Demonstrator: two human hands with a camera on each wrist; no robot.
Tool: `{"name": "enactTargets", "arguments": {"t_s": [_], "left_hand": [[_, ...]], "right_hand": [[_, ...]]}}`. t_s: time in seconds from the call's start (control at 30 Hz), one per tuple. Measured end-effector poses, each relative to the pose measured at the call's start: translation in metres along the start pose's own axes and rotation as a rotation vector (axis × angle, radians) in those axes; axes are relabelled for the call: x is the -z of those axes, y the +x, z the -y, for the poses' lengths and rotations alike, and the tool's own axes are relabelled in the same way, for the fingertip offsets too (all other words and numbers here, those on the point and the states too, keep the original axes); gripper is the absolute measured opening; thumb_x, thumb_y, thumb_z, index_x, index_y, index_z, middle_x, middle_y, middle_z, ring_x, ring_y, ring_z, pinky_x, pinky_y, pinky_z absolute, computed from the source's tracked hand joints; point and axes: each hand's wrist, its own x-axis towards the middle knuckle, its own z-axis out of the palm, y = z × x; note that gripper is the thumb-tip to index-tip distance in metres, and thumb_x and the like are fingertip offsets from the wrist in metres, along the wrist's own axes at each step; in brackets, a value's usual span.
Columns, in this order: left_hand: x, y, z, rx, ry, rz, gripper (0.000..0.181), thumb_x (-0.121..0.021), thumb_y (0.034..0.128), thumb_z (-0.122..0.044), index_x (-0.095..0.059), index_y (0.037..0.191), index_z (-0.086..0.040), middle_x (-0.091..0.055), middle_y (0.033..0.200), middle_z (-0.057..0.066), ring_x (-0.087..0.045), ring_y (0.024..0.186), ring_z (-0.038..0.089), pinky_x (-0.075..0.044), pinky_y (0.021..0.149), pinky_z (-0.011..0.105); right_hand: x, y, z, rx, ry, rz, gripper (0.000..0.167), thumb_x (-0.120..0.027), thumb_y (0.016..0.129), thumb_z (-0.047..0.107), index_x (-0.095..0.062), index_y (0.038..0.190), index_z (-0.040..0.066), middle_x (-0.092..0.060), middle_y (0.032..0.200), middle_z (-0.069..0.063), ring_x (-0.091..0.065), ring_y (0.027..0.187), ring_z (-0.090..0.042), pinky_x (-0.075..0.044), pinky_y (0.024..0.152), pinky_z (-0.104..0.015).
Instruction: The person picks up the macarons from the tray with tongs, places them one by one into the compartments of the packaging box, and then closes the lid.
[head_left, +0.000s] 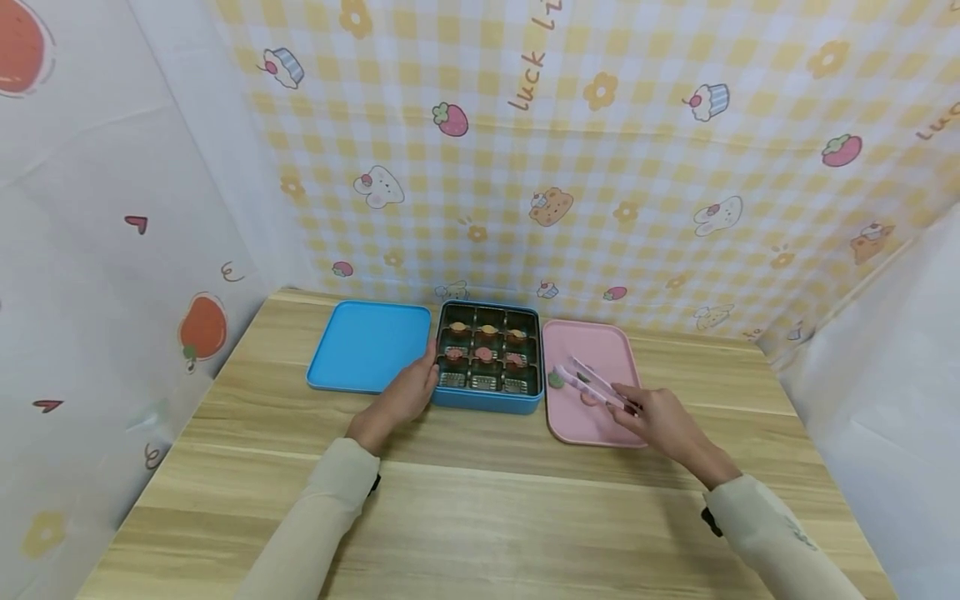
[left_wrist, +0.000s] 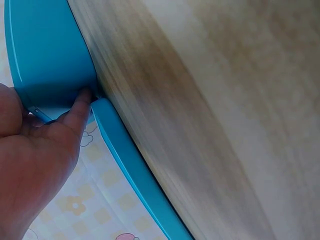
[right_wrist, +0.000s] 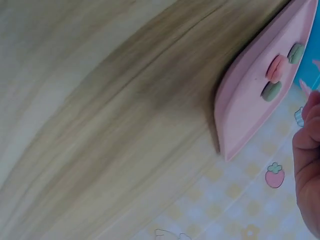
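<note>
My right hand grips pink tongs above the pink tray. The tips of the tongs stand apart, near a green macaron at the tray's left edge. In the right wrist view, two green macarons and a pink macaron lie on the tray, and the hand is partly cut off. My left hand rests against the left side of the blue box, its fingers touching the wall. Inside the box's divided insert are yellow-orange macarons and, in front of them, pink macarons.
A flat blue lid lies just left of the box, its edge close to my left hand. The tray sits close along the box's right side. Behind everything hangs a checked cloth, and the wooden table extends toward me.
</note>
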Motion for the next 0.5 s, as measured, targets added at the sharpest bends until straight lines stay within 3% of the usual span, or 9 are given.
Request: {"name": "enactTargets", "arguments": {"t_s": [0.13,0.3,0.43,0.5], "left_hand": [[0.0008,-0.0010,-0.0005,0.011,-0.004,-0.002,0.060,-0.032,0.1089,-0.014,0.000,0.156,0.007,-0.033,0.154,0.030,-0.038,0.141,0.038,-0.036,0.113,0.052],[0.0012,-0.0024,-0.0026,0.010,-0.006,0.000,0.060,-0.032,0.1090,-0.014,0.000,0.155,0.007,-0.036,0.151,0.032,-0.051,0.127,0.040,-0.044,0.105,0.051],[0.0017,-0.0032,-0.0045,0.010,-0.008,-0.001,0.060,-0.032,0.1089,-0.014,0.000,0.155,0.008,-0.038,0.150,0.031,-0.049,0.130,0.039,-0.043,0.107,0.051],[0.0021,-0.0032,-0.0054,0.012,-0.012,-0.005,0.060,-0.033,0.1090,-0.014,-0.001,0.156,0.008,-0.032,0.154,0.029,-0.046,0.134,0.037,-0.041,0.110,0.051]], "right_hand": [[-0.0011,-0.0018,-0.0040,0.004,0.003,0.051,0.040,-0.070,0.092,0.016,-0.066,0.125,-0.005,-0.048,0.060,0.009,-0.038,0.050,0.000,-0.033,0.044,-0.018],[-0.0027,-0.0021,-0.0069,0.014,0.005,0.083,0.041,-0.069,0.092,0.017,-0.066,0.125,-0.006,-0.047,0.059,0.009,-0.038,0.051,0.000,-0.033,0.045,-0.018],[-0.0039,-0.0023,-0.0094,0.005,0.014,0.105,0.041,-0.068,0.093,0.017,-0.065,0.127,-0.005,-0.049,0.060,0.010,-0.039,0.052,0.000,-0.034,0.046,-0.018],[-0.0046,-0.0025,-0.0108,-0.003,0.020,0.109,0.042,-0.068,0.093,0.018,-0.064,0.128,-0.004,-0.051,0.062,0.009,-0.039,0.053,0.000,-0.035,0.046,-0.018]]}}
